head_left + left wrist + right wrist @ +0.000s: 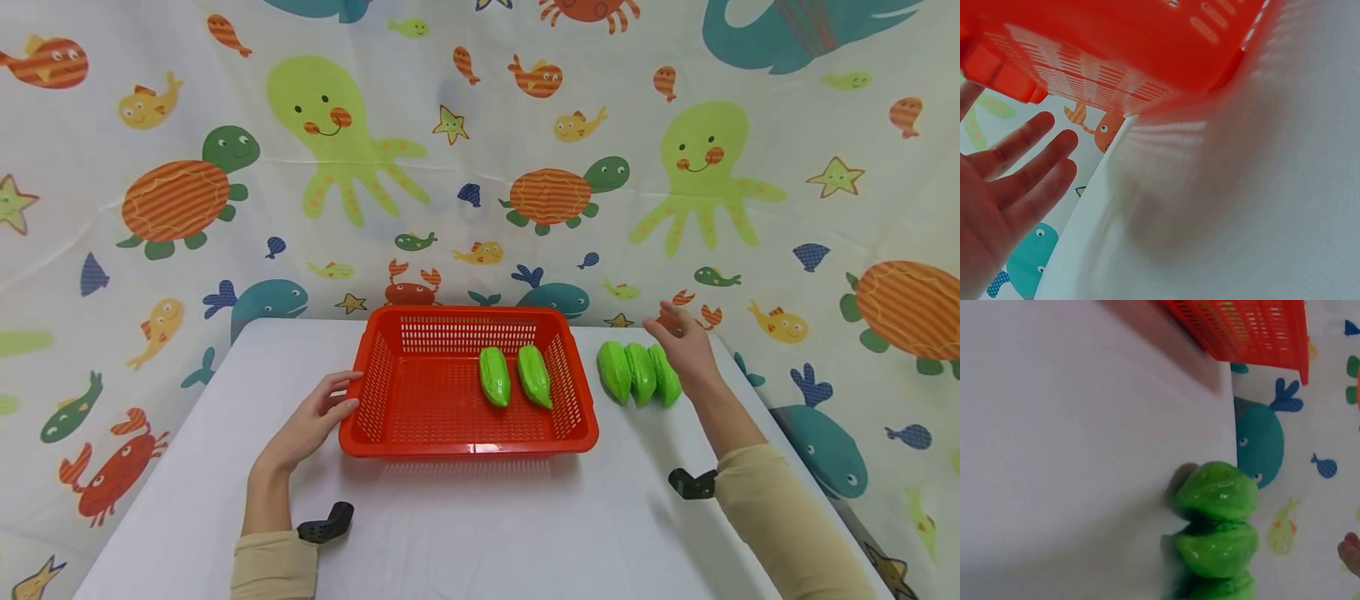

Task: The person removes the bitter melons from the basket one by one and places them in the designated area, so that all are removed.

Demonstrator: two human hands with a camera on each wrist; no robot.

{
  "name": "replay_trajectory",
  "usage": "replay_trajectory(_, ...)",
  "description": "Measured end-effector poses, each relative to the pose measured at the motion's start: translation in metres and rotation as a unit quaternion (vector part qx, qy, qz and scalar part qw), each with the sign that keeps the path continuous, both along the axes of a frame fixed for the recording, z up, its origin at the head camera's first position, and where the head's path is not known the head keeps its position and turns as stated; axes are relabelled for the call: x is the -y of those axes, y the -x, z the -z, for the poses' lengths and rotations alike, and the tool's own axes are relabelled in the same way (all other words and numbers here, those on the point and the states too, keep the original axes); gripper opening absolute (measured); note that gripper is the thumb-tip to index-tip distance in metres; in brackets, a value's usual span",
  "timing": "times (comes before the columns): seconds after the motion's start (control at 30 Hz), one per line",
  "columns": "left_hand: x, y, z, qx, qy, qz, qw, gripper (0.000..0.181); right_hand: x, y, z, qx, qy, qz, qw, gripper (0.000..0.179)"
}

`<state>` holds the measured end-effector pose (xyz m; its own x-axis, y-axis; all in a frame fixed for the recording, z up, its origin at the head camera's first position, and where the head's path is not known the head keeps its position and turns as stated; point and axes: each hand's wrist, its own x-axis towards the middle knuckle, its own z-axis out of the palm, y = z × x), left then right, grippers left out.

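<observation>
A red plastic basket with slotted walls stands mid-table. Inside, towards its right end, lie two glossy green ridged fruits, a left one and a right one. My left hand is at the basket's left rim, fingertips right at the edge; three of its fingers spread fairly straight beneath the rim in the left wrist view. Raised above the right side of the table, my right hand holds nothing, its fingers loosely bent. Just left of it, three similar green fruits lie side by side.
The white table ends close behind the basket and fruits. Behind it hangs a curtain printed with sea animals. A small black device sits on the left wrist, another black device on the right.
</observation>
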<state>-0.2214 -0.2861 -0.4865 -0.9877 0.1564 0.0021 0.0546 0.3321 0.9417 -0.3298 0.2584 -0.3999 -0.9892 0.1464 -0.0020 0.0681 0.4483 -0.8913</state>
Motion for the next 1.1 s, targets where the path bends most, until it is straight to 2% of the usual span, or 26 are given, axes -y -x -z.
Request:
replay_trajectory(0.3, 0.001, 0.0, 0.0, 0.0, -0.002, 0.0, 1.0, 0.057, 0.03, -0.01, -0.02, 0.007, 0.014, -0.063, 0.9979, 0.076)
replay_trajectory(0.67, 0.001, 0.0, -0.001, -0.002, 0.004, 0.002, 1.0, 0.056, 0.052, -0.02, -0.046, 0.024, 0.024, -0.117, 0.9926, 0.075)
replay_trajectory(0.93, 0.0, 0.0, 0.0, -0.003, 0.009, 0.003, 0.9999, 0.055, 0.068, -0.018, -0.056, 0.02, 0.041, -0.151, 0.9875, 0.08)
replay_trajectory(1.1, 0.0, 0.0, -0.001, -0.002, 0.008, 0.002, 1.0, 0.055, 0.081, -0.014, -0.059, 0.005, 0.029, -0.185, 0.9822, 0.077)
